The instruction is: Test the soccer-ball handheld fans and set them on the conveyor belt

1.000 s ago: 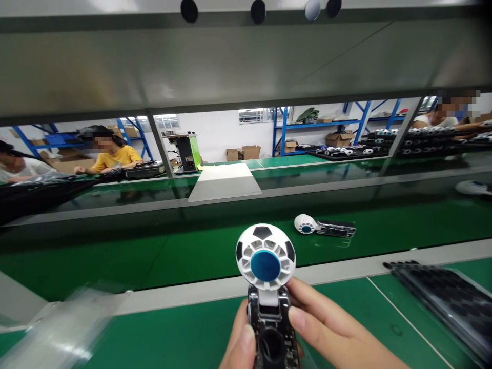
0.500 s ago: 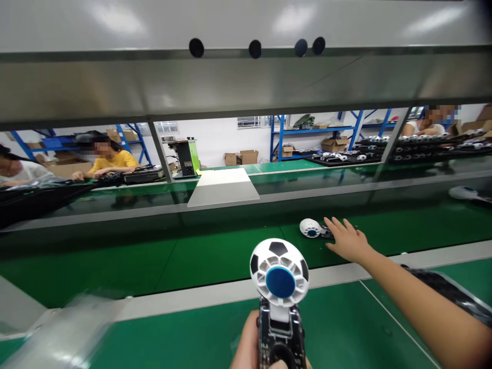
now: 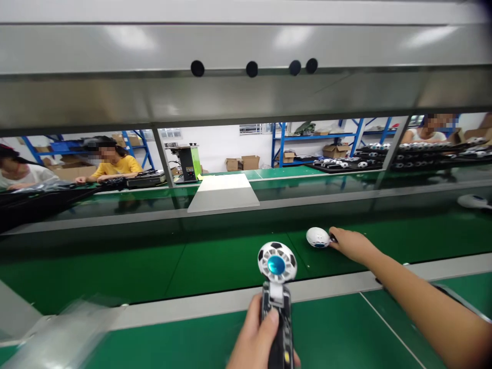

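Note:
My left hand [image 3: 253,333] is wrapped round the black handle of a soccer-ball-headed handheld device [image 3: 277,264], its thumb lying along the front. The round white head has black patches, slots and a shiny blue centre, and it points up and away from me. My right hand [image 3: 353,245] reaches over the dark green belt [image 3: 223,256] and is closed on the dark handle of a second such device [image 3: 318,237]. That one's white head faces left, with a little blue showing underneath. Most of its handle is hidden in my fingers.
Another white-headed device [image 3: 472,201] lies at the far right of the belt. A white board [image 3: 225,193] spans the belt's far edge. Blurred clear plastic [image 3: 61,333] is at lower left. A metal housing [image 3: 230,97] hangs overhead. Several people work across the line.
My right hand has gone from open fingers beside the second device to gripping its handle, and the head has tilted. My left thumb now shows on the first device's handle, held further off.

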Tool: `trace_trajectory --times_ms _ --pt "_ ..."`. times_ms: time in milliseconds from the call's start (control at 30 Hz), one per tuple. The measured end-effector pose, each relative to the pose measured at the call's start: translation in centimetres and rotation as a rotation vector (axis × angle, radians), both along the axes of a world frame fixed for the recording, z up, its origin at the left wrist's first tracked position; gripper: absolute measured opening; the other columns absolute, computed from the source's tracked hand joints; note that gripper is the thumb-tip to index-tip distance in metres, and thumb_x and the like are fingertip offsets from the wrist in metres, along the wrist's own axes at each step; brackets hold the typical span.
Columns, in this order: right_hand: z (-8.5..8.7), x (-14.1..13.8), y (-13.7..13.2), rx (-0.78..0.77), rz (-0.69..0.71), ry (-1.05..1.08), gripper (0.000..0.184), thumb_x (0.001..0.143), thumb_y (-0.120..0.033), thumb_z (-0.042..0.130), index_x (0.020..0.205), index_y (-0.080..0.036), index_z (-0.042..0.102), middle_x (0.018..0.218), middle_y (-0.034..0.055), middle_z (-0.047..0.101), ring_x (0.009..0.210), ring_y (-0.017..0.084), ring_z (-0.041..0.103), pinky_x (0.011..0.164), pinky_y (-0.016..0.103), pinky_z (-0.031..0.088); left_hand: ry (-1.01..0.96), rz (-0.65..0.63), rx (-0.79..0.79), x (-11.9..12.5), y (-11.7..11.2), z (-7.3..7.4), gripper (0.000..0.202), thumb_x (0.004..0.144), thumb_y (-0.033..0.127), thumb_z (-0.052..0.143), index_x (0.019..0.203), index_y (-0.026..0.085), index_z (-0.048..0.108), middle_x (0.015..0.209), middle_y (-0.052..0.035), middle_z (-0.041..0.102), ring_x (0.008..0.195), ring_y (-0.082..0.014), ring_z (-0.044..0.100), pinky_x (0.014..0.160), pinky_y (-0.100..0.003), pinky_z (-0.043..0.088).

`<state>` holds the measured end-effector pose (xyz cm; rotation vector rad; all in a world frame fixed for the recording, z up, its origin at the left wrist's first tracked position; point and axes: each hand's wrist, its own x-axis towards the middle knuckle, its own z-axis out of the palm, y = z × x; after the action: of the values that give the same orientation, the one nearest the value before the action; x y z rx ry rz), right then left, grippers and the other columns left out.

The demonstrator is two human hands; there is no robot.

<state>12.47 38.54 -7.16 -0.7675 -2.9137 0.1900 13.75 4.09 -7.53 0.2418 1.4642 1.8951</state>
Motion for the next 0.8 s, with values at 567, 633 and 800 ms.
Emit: trace_trajectory --times_ms 567,633,800 --pt "3.7 5.9 -17.0 -0.890 0.063 0.639 0.040 0.083 -0.057 0.034 0.071 -0.020 0.044 0.064 -0.0026 0.052 0.065 0.016 0.055 0.058 0.024 0.043 0.222 -0.107 0.094 -3.4 8.0 1.5 0.051 0.085 0.053 0.030 0.101 0.012 0.057 0.105 -0.0157 0.058 0.100 -0.0285 0.054 0.083 -0.041 0.043" --pt "3.5 6.3 -18.6 -0.885 0.105 0.623 0.039 0.085 -0.054 0.032 0.073 -0.020 0.046 0.067 -0.0010 0.055 0.069 0.018 0.056 0.062 0.026 0.045 0.131 -0.202 0.173 -0.4 5.6 1.6 0.049 0.081 0.053 0.043 0.111 0.016 0.051 0.091 -0.0108 0.063 0.080 -0.0240 0.062 0.067 -0.034 0.048" --pt "0.3 10.6 -21.7 -0.689 0.282 0.493 0.036 0.082 -0.044 0.046 0.106 -0.020 0.056 0.113 0.0086 0.056 0.108 0.026 0.048 0.094 0.040 0.037 -0.291 -0.030 0.209 2.5 0.4 0.5 0.048 0.078 0.055 0.049 0.096 0.011 0.053 0.062 -0.0049 0.060 0.043 -0.0137 0.055 0.039 -0.022 0.042"
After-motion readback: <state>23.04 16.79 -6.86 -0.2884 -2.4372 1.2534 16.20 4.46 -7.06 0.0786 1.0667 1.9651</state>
